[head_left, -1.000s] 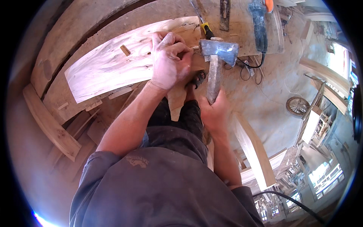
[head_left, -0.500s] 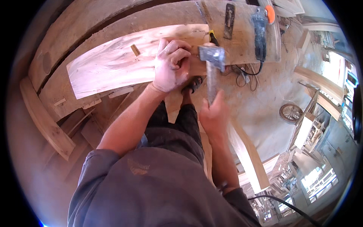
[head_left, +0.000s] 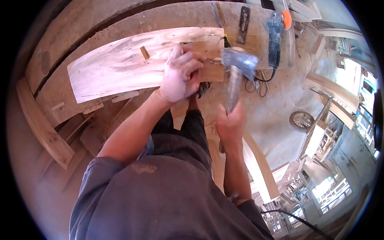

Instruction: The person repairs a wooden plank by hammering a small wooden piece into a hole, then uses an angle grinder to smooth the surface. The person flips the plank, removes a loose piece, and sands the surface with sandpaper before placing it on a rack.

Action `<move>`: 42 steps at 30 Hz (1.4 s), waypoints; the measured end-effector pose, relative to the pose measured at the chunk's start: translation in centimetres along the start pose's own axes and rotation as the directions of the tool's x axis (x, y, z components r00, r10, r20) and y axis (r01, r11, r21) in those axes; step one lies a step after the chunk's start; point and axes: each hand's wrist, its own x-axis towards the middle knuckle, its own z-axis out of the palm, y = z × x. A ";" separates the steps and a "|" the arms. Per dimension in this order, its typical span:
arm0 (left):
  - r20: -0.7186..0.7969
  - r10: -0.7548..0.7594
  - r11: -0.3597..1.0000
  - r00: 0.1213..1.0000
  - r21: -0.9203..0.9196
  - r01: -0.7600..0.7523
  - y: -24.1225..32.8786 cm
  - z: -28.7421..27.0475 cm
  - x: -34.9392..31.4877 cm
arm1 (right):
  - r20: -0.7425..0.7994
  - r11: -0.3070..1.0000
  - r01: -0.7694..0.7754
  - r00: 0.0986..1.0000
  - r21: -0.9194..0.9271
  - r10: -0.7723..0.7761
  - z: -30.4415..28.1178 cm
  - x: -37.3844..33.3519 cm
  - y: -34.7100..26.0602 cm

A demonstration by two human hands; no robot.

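Note:
My right hand (head_left: 231, 122) is wrapped round the wooden handle of a hammer (head_left: 240, 63), whose broad metal head is smeared by motion just off the right end of a pale board (head_left: 116, 64). Above that board's right part, my left hand (head_left: 182, 76) is closed, fingers curled together; what they grip, if anything, is hidden. Splintered wood (head_left: 216, 61) shows between these fingers and the hammer head. A small wooden piece (head_left: 145, 53) lies on the board, left of my left hand. Behind the hammer, a yellow and black object (head_left: 227, 40) is mostly covered.
Beneath the board is a worn wooden bench (head_left: 52, 94). An angle grinder (head_left: 275, 38) with an orange disc and a dark flat metal bar (head_left: 243, 25) lie on its right part. A spoked wheel (head_left: 301, 121) rests on the floor; a timber piece (head_left: 260, 172) stands beside my right arm.
The hammer and my right hand have shifted to the right, and the hammer head has tilted. My left hand stays over the board, its fingers slightly moved. The view has shifted a little.

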 end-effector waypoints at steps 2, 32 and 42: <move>0.025 0.054 0.998 0.998 0.030 -0.055 0.4 -0.4 0.0 | -0.200 0.993 0.062 0.979 0.099 -0.042 0.7 0.0 -0.4; 0.279 0.157 0.946 0.947 0.233 -0.226 1.6 0.2 0.0 | 0.389 0.657 -0.414 0.900 0.630 0.194 -0.6 1.3 2.2; 0.291 0.148 0.955 0.945 0.208 -0.213 1.8 0.5 0.1 | 0.449 0.583 -0.462 0.875 0.668 0.180 -0.8 1.7 1.3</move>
